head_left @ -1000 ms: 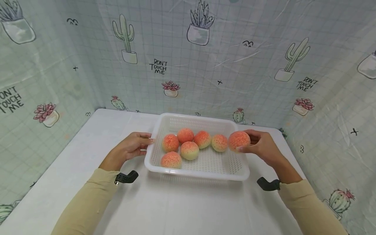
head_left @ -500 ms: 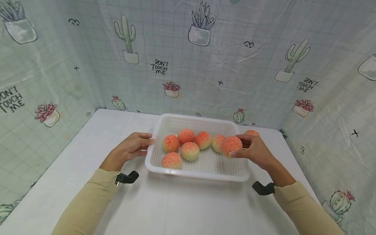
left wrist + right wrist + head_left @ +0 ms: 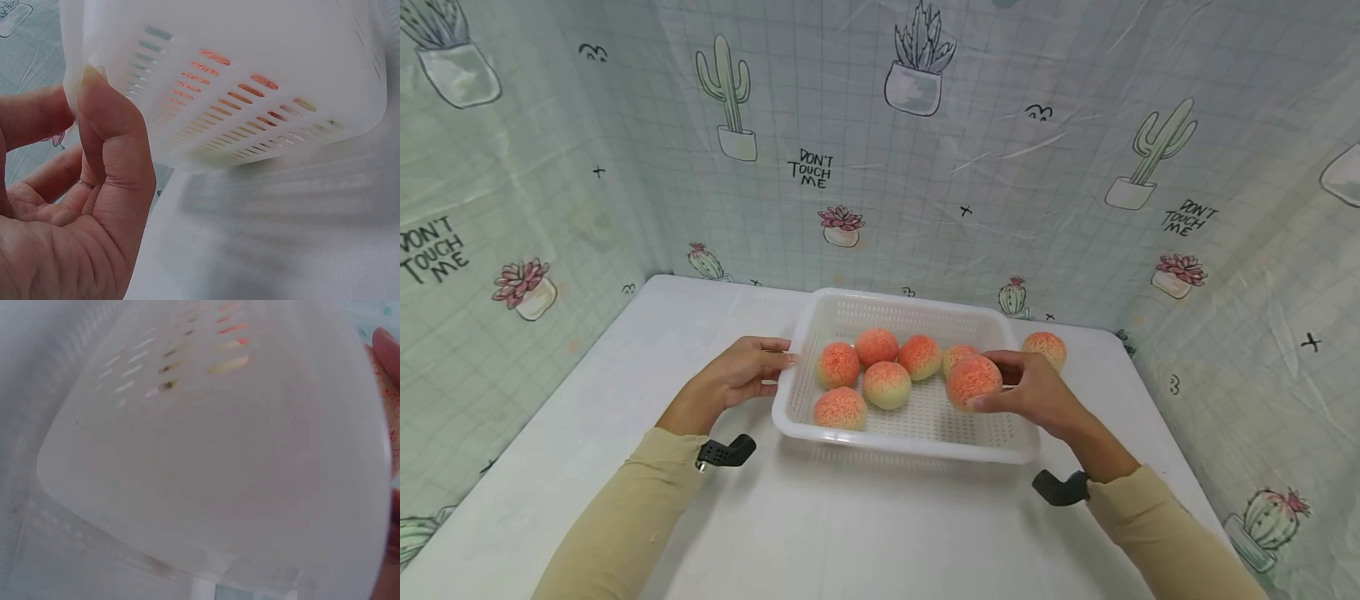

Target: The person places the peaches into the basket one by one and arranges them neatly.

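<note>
A white slotted plastic basket (image 3: 895,450) stands on the table with several red-and-yellow peaches (image 3: 887,385) in it. My left hand (image 3: 737,372) pinches its left rim between thumb and fingers, which the left wrist view shows up close on the basket wall (image 3: 262,37). Over the right part of the basket, my right hand (image 3: 1039,395) grips a peach (image 3: 973,382). This held peach partly hides another peach (image 3: 957,356) behind it. In the right wrist view the basket's wall (image 3: 250,456) fills most of the picture, with the held peach (image 3: 389,406) at the right edge.
One more peach (image 3: 1047,349) lies on the white table (image 3: 880,533), outside the basket at its back right corner. A patterned cloth (image 3: 880,167) hangs round the table at the back and both sides.
My right hand has carried its peach leftward and slightly nearer, from the right rim to over the basket. The peach on the table has come into view behind it. My left hand stays put.
</note>
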A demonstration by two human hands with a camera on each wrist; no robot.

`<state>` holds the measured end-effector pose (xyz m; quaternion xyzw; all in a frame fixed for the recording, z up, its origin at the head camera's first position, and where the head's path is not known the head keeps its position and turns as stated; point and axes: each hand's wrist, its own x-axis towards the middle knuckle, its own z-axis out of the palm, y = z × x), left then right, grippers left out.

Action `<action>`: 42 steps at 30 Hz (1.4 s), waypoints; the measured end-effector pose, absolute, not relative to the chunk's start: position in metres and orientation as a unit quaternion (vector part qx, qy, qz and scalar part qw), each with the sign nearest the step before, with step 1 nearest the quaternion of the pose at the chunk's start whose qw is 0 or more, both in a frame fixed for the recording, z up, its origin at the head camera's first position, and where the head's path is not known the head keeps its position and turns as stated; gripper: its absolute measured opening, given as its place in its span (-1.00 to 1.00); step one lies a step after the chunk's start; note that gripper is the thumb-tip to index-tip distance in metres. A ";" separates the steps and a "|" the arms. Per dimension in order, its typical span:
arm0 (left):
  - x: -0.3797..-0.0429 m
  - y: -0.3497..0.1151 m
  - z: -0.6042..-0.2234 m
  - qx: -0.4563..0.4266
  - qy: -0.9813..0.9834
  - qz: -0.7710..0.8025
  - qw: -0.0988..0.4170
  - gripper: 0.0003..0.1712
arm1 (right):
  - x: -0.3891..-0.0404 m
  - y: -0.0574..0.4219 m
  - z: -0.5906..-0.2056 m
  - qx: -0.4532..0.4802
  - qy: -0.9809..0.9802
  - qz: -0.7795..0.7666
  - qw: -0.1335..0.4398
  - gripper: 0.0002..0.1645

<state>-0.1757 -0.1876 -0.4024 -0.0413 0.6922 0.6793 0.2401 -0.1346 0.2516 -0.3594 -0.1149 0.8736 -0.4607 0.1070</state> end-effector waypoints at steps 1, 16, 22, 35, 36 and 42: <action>-0.176 -0.187 -0.402 -0.042 0.692 0.679 0.241 -0.35 | -0.134 0.251 -0.360 -0.115 0.874 -0.459 0.108 -0.08; -0.175 -0.188 -0.403 -0.044 0.692 0.679 0.241 -0.34 | -0.132 0.237 -0.362 -0.120 0.878 -0.446 0.123 -0.04; -0.176 -0.187 -0.402 -0.051 0.691 0.680 0.240 -0.34 | -0.133 0.231 -0.366 -0.137 0.868 -0.458 0.135 -0.14; -0.175 -0.187 -0.403 -0.043 0.690 0.683 0.237 -0.36 | -0.131 0.219 -0.372 -0.134 0.864 -0.461 0.154 -0.09; -0.175 -0.187 -0.403 -0.042 0.688 0.684 0.237 -0.37 | -0.131 0.218 -0.373 -0.135 0.864 -0.459 0.155 -0.09; -0.175 -0.187 -0.402 -0.037 0.687 0.686 0.237 -0.36 | -0.131 0.213 -0.376 -0.146 0.867 -0.450 0.155 -0.11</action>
